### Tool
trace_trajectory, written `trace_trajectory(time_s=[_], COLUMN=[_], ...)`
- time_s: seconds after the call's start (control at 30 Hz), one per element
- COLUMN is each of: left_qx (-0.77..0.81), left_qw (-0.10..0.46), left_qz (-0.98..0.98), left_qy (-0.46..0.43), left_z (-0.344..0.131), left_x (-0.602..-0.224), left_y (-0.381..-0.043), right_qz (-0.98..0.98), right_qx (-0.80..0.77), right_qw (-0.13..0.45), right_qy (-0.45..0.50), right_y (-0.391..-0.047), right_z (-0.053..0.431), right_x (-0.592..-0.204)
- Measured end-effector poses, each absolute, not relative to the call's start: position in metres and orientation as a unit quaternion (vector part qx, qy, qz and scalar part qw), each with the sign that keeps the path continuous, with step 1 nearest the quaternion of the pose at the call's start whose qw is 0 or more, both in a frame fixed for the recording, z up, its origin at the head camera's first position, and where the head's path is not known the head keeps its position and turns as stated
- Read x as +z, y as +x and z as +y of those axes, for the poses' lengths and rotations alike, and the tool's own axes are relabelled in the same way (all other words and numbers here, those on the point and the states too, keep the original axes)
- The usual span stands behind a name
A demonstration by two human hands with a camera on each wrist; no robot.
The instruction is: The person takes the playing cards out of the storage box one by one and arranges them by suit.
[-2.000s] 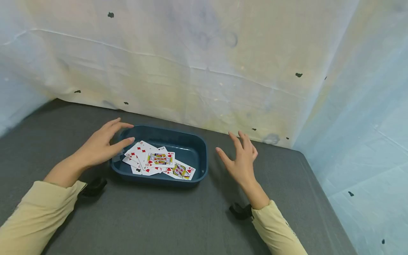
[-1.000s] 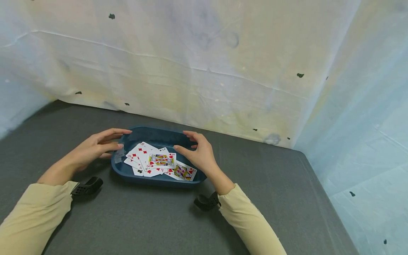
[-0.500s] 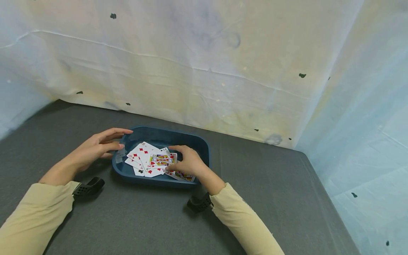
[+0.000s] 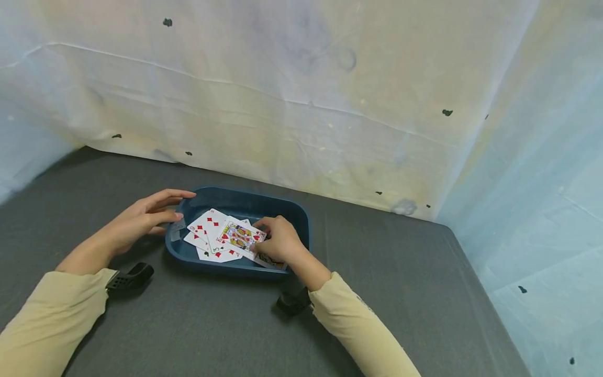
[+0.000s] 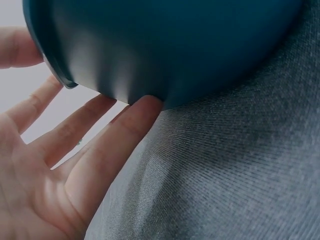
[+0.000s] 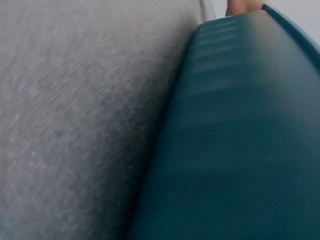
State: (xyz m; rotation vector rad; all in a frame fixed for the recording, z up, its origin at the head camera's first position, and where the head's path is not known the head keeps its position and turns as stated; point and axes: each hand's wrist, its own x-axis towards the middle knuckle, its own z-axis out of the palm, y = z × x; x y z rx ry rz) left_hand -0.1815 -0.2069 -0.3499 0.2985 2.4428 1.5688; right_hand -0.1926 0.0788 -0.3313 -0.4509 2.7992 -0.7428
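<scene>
A dark blue tray (image 4: 221, 268) stands on the grey table with loose playing cards in it. At its left end my left hand (image 4: 134, 220) holds the rim; in the left wrist view its fingers (image 5: 135, 117) lie against the tray's outer wall. Inside the tray, my right hand (image 4: 282, 243) pinches the right end of a king of hearts playing card (image 4: 239, 235) between thumb and fingertips. That card lies slanted over several others, among them a diamond card (image 4: 200, 229). Another face card (image 4: 270, 261) is partly hidden under my right hand.
The grey table (image 4: 377, 293) runs around the tray, with a pale curtain (image 4: 301, 94) hanging along its back edge. Dark bands with cameras (image 4: 134, 276) sit at both wrists. The right wrist view shows the tray's outer side wall (image 6: 225, 130).
My right hand has come left from beside the tray into it and taken hold of the king card, which has turned aslant. My left hand has settled on the left rim and stayed there.
</scene>
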Motion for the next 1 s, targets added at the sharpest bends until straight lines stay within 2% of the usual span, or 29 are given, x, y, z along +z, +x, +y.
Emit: trace_trajectory(time_s=[0.47,1.0], left_qx=[0.532,0.536], left_qw=[0.103,0.104], left_qz=[0.834,0.831], left_qy=[0.105,0.106], left_z=[-0.21,-0.211], left_x=[-0.351,-0.358], left_y=[-0.181,-0.183], right_qz=[0.814,0.723], right_qx=[-0.565,-0.688], right_qw=[0.087,-0.004], right_qy=[-0.1,-0.066], right_y=[-0.194,-0.199], right_z=[0.084,0.091], right_x=[-0.324,-0.325])
